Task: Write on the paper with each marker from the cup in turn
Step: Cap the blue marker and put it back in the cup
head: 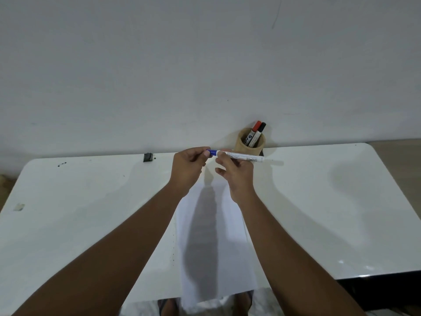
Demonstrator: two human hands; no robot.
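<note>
Where both hands meet: blue-capped marker [237, 156] above paper [211, 224], cup [250, 145] just behind.

White table [319, 201] with rounded far corners standing against a pale wall. Lying on it: a sheet of white paper [234, 236] at centre, its near edge overhanging the table's front; a tan cup [250, 145] sitting at the far edge, right of centre; a small dark block [148, 157] resting at the far edge, left of centre; a scrap of tape [19, 207] sticking near the left edge
</note>
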